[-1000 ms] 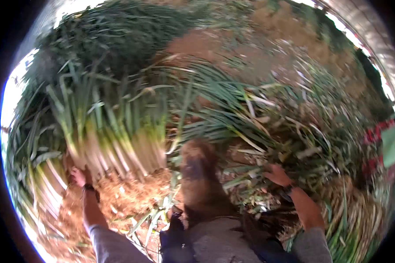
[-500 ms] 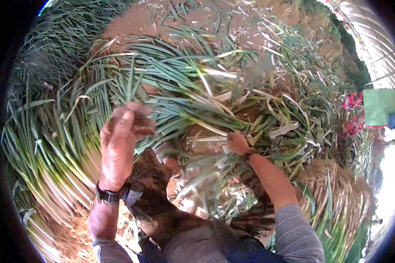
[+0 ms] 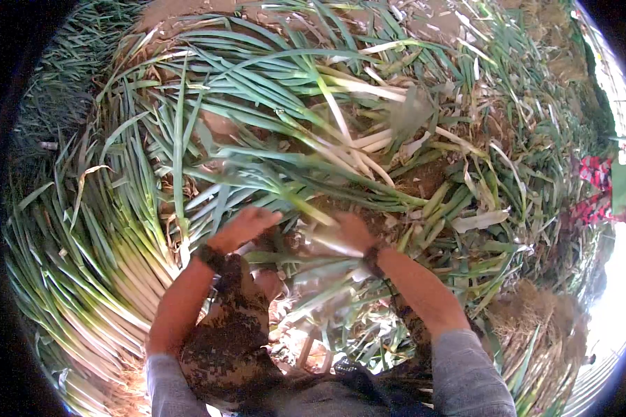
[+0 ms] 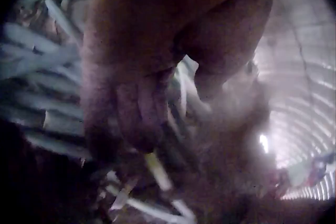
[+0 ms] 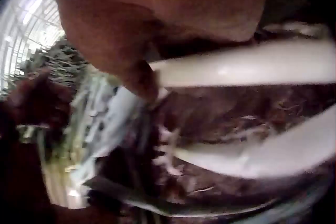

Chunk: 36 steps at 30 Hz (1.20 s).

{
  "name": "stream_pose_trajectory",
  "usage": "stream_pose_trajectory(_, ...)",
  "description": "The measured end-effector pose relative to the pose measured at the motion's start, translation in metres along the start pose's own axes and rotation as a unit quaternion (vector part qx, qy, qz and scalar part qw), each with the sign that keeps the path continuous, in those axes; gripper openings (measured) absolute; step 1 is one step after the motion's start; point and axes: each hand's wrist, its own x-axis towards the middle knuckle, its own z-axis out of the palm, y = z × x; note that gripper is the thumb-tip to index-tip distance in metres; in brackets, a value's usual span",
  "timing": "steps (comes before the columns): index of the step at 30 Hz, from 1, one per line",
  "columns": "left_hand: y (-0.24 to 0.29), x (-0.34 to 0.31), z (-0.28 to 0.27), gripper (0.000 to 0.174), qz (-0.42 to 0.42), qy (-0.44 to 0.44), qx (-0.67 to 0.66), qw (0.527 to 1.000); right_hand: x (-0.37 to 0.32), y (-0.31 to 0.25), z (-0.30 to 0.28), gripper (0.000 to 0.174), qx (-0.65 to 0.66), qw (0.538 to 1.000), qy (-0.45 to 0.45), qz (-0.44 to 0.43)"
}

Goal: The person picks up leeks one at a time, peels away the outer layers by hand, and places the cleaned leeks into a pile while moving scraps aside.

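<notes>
My right hand grips a large green onion by its white shank, the thumb lying along it in the right wrist view. In the head view this onion's green leaves stretch away to the left, and the hand is blurred. Close by on the left, my left hand is held low over the leaves with its fingers reaching toward the onion. The left wrist view has the left fingers loosely bent above a yellow-green stalk. A second white shank lies below the gripped one.
A row of green onions lies at the left. More loose onions spread across the ground ahead. Stripped leaves cover the right side, beside a bundle with roots. A bent knee in camouflage trousers is below the left arm.
My left hand has left the onion row, risen, then dropped rightward near the right hand. My right hand has taken hold of a green onion and moved left. The head view has turned right.
</notes>
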Motion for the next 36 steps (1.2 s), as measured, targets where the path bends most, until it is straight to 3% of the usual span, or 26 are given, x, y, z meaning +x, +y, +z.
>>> stream_pose_trajectory(1,-0.001,0.008,0.012,0.049,-0.002,0.002,-0.004,1.000,-0.015,-0.012,0.011,0.040,0.136,0.989,0.037,-0.043)
stream_pose_trajectory(3,0.006,0.016,0.046,0.049,-0.004,-0.008,-0.131,0.991,-0.018,-0.015,0.032,0.036,0.247,0.956,0.085,-0.132)
stream_pose_trajectory(4,0.016,0.010,0.061,0.049,-0.010,-0.013,-0.136,0.991,-0.034,-0.032,0.023,0.043,0.224,0.961,0.086,-0.136)
stream_pose_trajectory(6,0.052,-0.002,0.068,0.048,0.013,0.012,-0.349,0.937,-0.051,-0.060,0.012,0.052,0.199,0.966,0.093,-0.137)
stream_pose_trajectory(7,0.063,0.001,0.066,0.045,0.008,0.067,-0.311,0.948,-0.051,-0.067,0.015,0.049,0.216,0.955,0.148,-0.140)
stream_pose_trajectory(8,0.084,-0.002,0.061,0.041,0.097,0.128,-0.261,0.952,-0.055,-0.070,0.014,0.045,0.232,0.941,0.201,-0.142)
stream_pose_trajectory(10,0.096,-0.006,0.038,0.037,0.183,0.209,-0.486,0.829,-0.065,-0.062,0.001,0.049,0.179,0.976,0.077,-0.098)
stream_pose_trajectory(11,0.102,-0.009,0.026,0.036,0.240,0.235,-0.571,0.750,-0.060,-0.039,0.009,0.048,0.119,0.976,0.080,-0.163)
stream_pose_trajectory(12,0.111,-0.018,-0.007,0.033,0.280,0.201,-0.521,0.781,-0.062,-0.019,0.010,0.048,0.056,0.969,0.079,-0.226)
stream_pose_trajectory(13,0.120,-0.021,-0.023,0.035,0.225,0.349,-0.552,0.723,-0.072,0.004,-0.012,0.042,-0.050,0.985,0.049,-0.160)
stream_pose_trajectory(14,0.102,-0.025,-0.049,0.035,0.256,0.371,-0.518,0.727,-0.065,0.051,-0.014,0.038,-0.058,0.988,0.062,-0.130)
stream_pose_trajectory(16,0.081,-0.026,-0.088,0.029,0.279,0.444,-0.577,0.626,-0.075,0.092,-0.062,0.042,-0.251,0.966,0.047,-0.034)
stream_pose_trajectory(17,0.069,-0.029,-0.095,0.026,0.266,0.420,-0.583,0.642,-0.081,0.112,-0.086,0.044,-0.345,0.938,0.026,0.009)
stream_pose_trajectory(18,0.050,-0.029,-0.096,0.024,0.247,0.399,-0.589,0.658,-0.079,0.123,-0.097,0.041,-0.391,0.916,0.087,0.008)
stream_pose_trajectory(19,0.015,-0.013,-0.086,0.021,0.227,0.384,-0.579,0.682,-0.077,0.113,-0.104,0.041,-0.392,0.916,0.082,0.005)
stream_pose_trajectory(20,-0.012,0.002,-0.076,0.020,0.210,0.367,-0.568,0.706,-0.078,0.092,-0.119,0.037,-0.211,0.960,0.185,0.016)
stream_pose_trajectory(21,0.010,0.000,-0.048,0.017,0.181,0.380,-0.578,0.699,-0.072,0.077,-0.130,0.034,-0.022,0.959,0.283,0.026)
stream_pose_trajectory(22,0.016,0.003,-0.029,0.016,0.140,0.363,-0.623,0.679,-0.049,0.081,-0.131,0.034,-0.023,0.958,0.283,0.024)
stream_pose_trajectory(24,0.032,0.002,-0.006,0.016,0.038,0.380,-0.574,0.724,0.009,0.094,-0.122,0.036,0.030,0.951,0.308,-0.013)
stream_pose_trajectory(25,0.019,0.008,0.001,0.019,0.011,0.370,-0.542,0.754,0.028,0.083,-0.120,0.036,0.029,0.953,0.302,-0.019)
stream_pose_trajectory(27,0.023,0.009,0.008,0.023,0.030,0.336,-0.548,0.765,0.066,0.058,-0.112,0.039,0.071,0.918,0.369,-0.125)
stream_pose_trajectory(28,0.034,0.007,0.010,0.024,0.040,0.328,-0.538,0.775,0.085,0.047,-0.116,0.039,0.075,0.920,0.364,-0.127)
stream_pose_trajectory(30,0.035,0.010,0.010,0.025,0.035,0.301,-0.538,0.786,0.116,0.029,-0.127,0.051,-0.041,0.898,0.427,-0.095)
stream_pose_trajectory(34,0.041,0.007,0.007,0.023,0.046,0.278,-0.534,0.797,0.173,0.025,-0.128,0.057,-0.048,0.938,0.334,-0.086)
stream_pose_trajectory(36,0.038,0.005,0.008,0.022,0.024,0.279,-0.530,0.801,0.162,0.003,-0.126,0.055,-0.128,0.965,0.227,0.030)
